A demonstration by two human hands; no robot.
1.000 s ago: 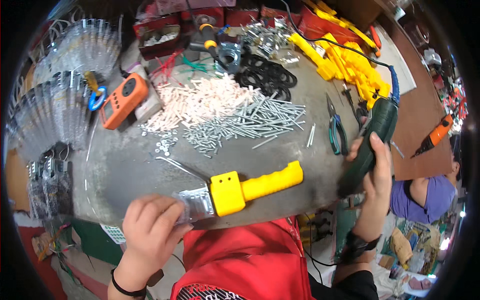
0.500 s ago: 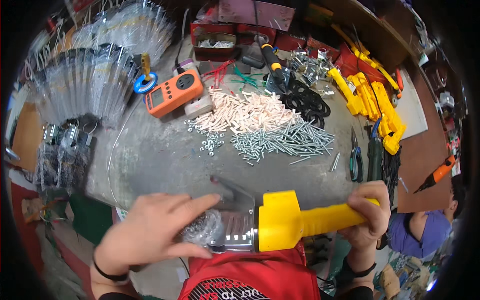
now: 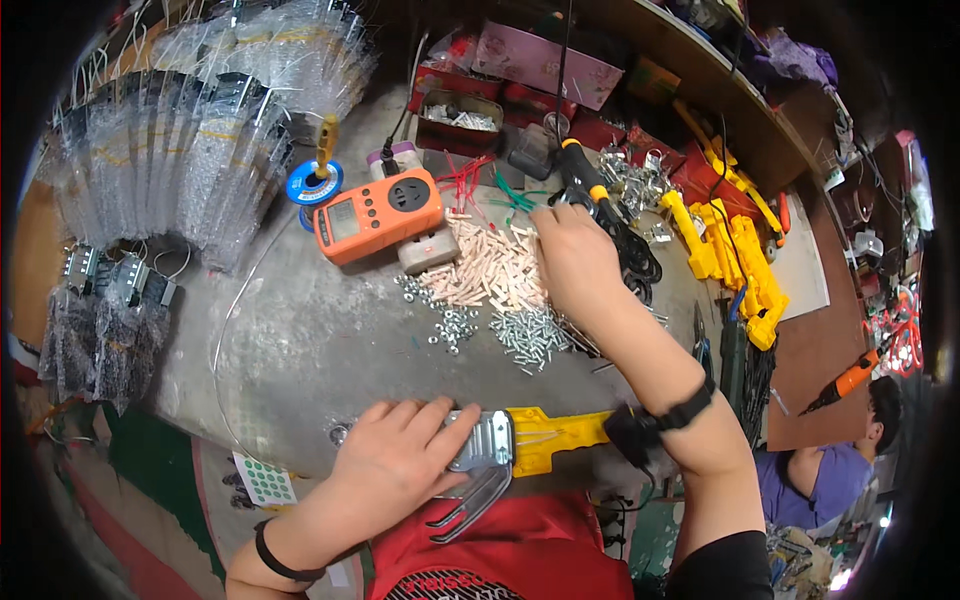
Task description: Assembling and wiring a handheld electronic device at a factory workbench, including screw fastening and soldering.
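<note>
A yellow-handled tool point(image 3: 555, 440) with a shiny metal body lies across the near bench edge, its hollow handle side facing up with pale wires inside. My left hand point(image 3: 395, 450) is closed over the metal body point(image 3: 492, 440), thumb on the near side. A bent metal stand point(image 3: 480, 500) sticks out from it toward me. My right hand point(image 3: 580, 255) reaches to the far side of the pale pegs point(image 3: 495, 265), beside the green wires point(image 3: 515, 195). Its fingers are bent down together; the tips are hidden. Screws point(image 3: 530, 338) and small nuts point(image 3: 455, 328) lie nearer.
An orange meter point(image 3: 375, 215) and a blue solder spool point(image 3: 315, 183) stand left of the pegs. Bubble-wrapped parts point(image 3: 180, 160) fill the far left. Yellow handle shells point(image 3: 735, 270) and loose metal parts point(image 3: 640, 175) lie right. A person in purple point(image 3: 820, 485) is at the lower right.
My right hand has let go of the yellow handle and reached forward to the pegs. The tool has been turned over, its stand now toward me; my left hand has stayed on its metal end.
</note>
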